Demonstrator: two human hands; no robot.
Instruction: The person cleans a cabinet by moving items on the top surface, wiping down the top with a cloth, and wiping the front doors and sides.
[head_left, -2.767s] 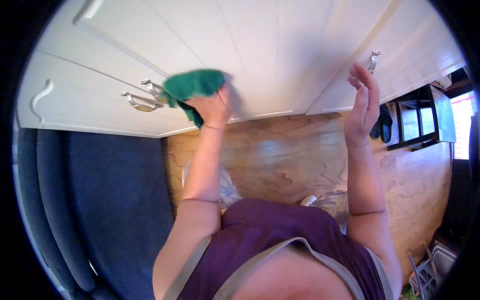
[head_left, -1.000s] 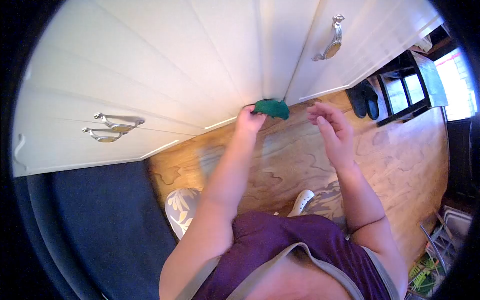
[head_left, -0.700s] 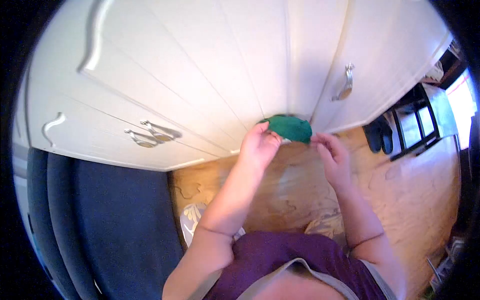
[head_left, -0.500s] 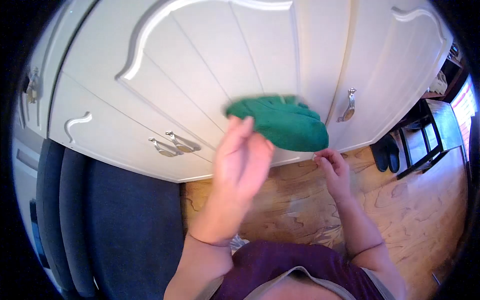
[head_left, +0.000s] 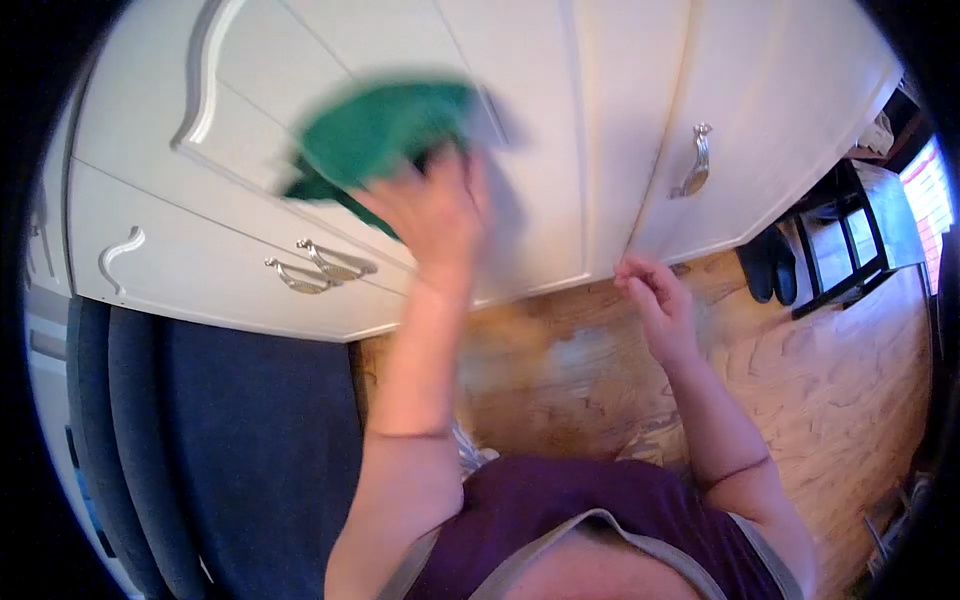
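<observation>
A green cloth (head_left: 385,130), blurred by motion, is in my left hand (head_left: 430,205). The hand is over the panelled front of a white cupboard door (head_left: 530,190); a shadow falls on the panel beside it. Whether the cloth presses on the surface, I cannot tell. Lower and to the right, near the cupboard's bottom edge, my right hand (head_left: 660,305) has its thumb and fingers drawn together in a pinch. Anything between those fingertips is too small to make out.
Metal handles (head_left: 318,270) stick out at the left, and another handle (head_left: 697,162) is on the right door. A dark blue padded seat (head_left: 270,430) lies at lower left. Black shoes (head_left: 768,270) and a dark stool (head_left: 860,240) stand on the wooden floor (head_left: 560,380) at right.
My left hand has moved up and left with the green cloth, which now looks bunched rather than spread flat. My right hand has shifted slightly up. The view has tilted a little.
</observation>
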